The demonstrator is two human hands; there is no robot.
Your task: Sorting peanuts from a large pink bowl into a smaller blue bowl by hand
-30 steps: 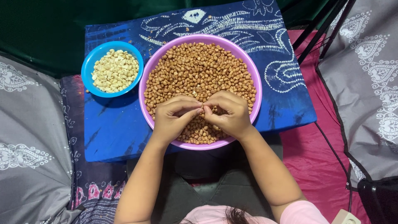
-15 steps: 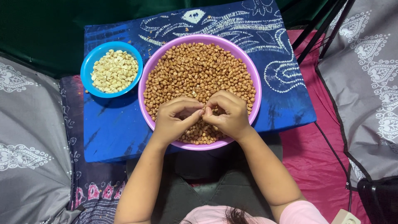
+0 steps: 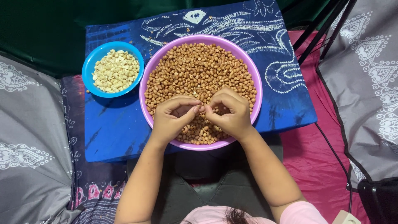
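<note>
A large purple bowl [image 3: 257, 85] stands on a table covered with a blue patterned cloth [image 3: 112, 128]. It is full of brown, skin-on peanuts [image 3: 199, 70]. My left hand [image 3: 172, 118] and my right hand [image 3: 230, 114] are over the near half of the bowl. Their fingertips meet and pinch a peanut [image 3: 202, 108] between them. To the left a smaller blue bowl [image 3: 92, 66] holds pale skinned peanuts [image 3: 116, 70].
Grey patterned cushions lie at the left [image 3: 29, 149] and right [image 3: 369, 95]. A pink sheet [image 3: 319, 166] lies right of my lap, crossed by a black cable [image 3: 338, 155]. Dark rods [image 3: 319, 31] lean at the upper right. Green fabric [image 3: 45, 29] backs the table.
Both hands stay over the near side of the purple bowl. Only the fingers shift slightly as they work a peanut.
</note>
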